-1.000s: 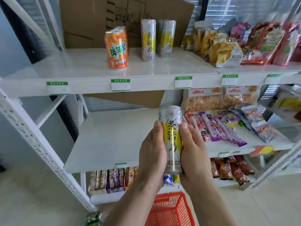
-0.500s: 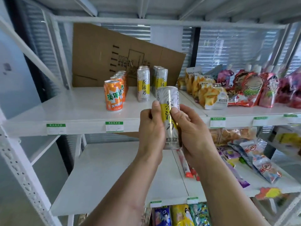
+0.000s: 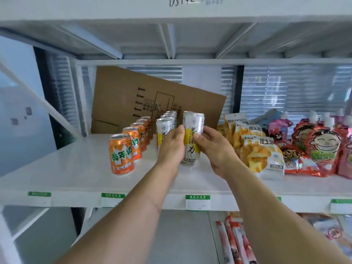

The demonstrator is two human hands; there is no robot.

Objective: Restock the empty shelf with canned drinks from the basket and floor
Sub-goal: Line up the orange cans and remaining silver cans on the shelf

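Hands, left hand (image 3: pixel 170 147) and right hand (image 3: pixel 214 149), clasp the tall silver-and-yellow drink can (image 3: pixel 192 138) just right of the silver can row (image 3: pixel 166 126); a careless set-down could topple that row.

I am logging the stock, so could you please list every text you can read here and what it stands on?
"美年达": front orange can.
"茶活力": tall silver and yellow can held by left hand and right hand.
"花生豆": yellow snack bag.
"WATUDOU", uncertain: snack bag behind.
Handwritten number on top beam: unclear.
Green shelf tags, cardboard print: too blurred.
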